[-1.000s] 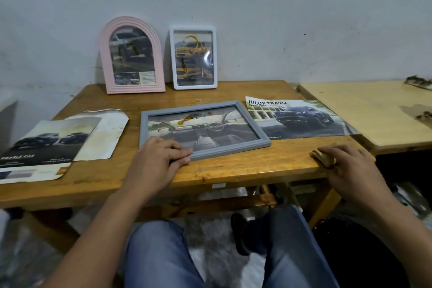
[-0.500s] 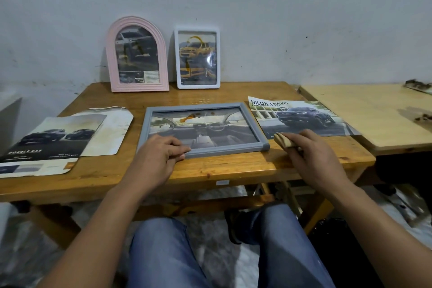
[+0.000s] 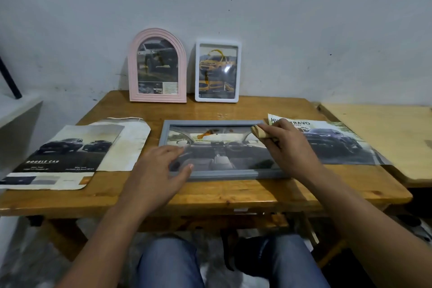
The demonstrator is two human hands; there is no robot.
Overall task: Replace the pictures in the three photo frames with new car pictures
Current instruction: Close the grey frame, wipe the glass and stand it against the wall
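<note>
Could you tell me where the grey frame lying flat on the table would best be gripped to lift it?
Probably the near long rail of the grey frame, approached from the table's front edge. The frame lies flat, that rail is bare between the left hand and right hand, and nothing blocks it.

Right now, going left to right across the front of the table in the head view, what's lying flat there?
Double Cab car picture → pale sheet beneath its right edge → grey frame → Hilux Travo car picture.
</note>
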